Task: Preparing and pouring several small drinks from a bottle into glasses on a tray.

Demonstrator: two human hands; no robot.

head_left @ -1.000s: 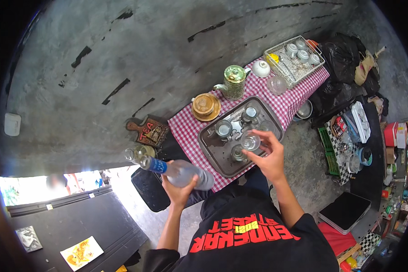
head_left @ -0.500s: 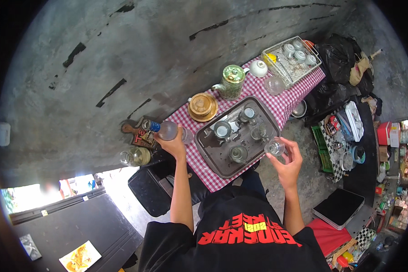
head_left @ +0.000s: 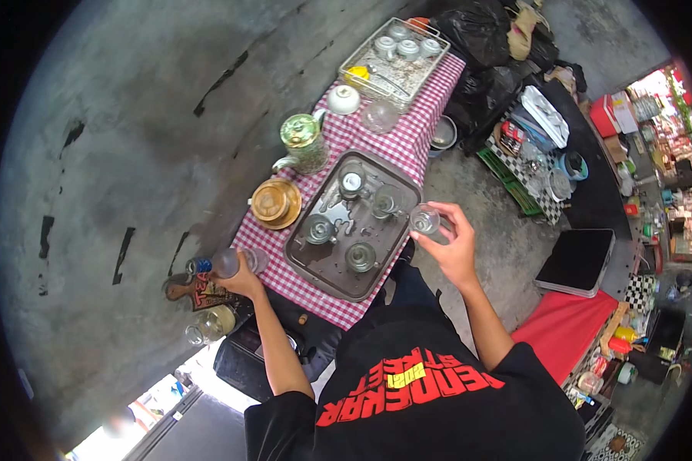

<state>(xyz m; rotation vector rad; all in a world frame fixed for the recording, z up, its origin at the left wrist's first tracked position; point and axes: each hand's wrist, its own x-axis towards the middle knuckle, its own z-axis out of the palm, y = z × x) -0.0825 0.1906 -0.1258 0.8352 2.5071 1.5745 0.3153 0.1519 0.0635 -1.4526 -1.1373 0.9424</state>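
The right hand (head_left: 455,253) has its grip closed round a small clear glass (head_left: 425,221), held just off the metal tray (head_left: 327,265) edge. The left hand (head_left: 244,283) is clamped on a clear plastic bottle (head_left: 227,263) at the tabletop (head_left: 423,123) end. The glass looks light, slick and breakable; best held round its wall.

Your left hand (head_left: 246,283) covers part of the clear bottle (head_left: 221,263); your right hand's (head_left: 455,253) fingers hide the small glass's (head_left: 425,221) far side. Its contents are too small to tell.

Four glasses crowded the grey tray (head_left: 327,265) at the counter's (head_left: 430,100) near end. A green teapot (head_left: 301,138) and wire rack (head_left: 396,58) blocked the far end; bare checked cloth lay between.
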